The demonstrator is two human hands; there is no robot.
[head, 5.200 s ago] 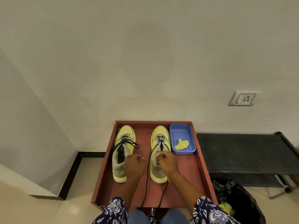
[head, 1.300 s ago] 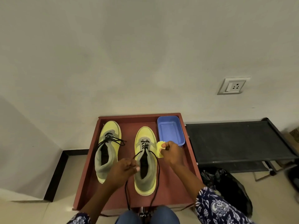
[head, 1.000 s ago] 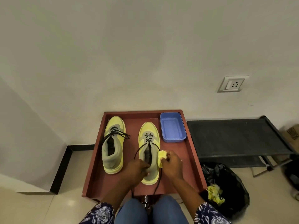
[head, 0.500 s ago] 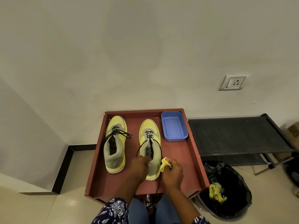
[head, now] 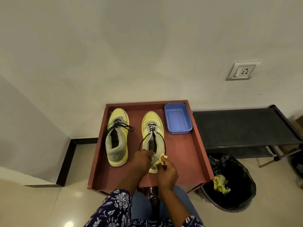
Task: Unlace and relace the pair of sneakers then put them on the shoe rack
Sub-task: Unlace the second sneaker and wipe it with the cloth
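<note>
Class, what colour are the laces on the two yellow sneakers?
Black: the thin cord laces on both yellow sneakers, clearest in the head view.

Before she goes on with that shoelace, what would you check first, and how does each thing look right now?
1. Right sneaker flat on the red tray: ok.
2. Lace free of knots: ok, both ends run loose to the hands.
3. Right hand free for lacing: not ok, it pinches a yellow wad.
4. Left hand gripping a lace end: cannot tell.
5. Left sneaker laced: ok at the lower eyelets.
6. Shoe rack has room: ok.
</note>
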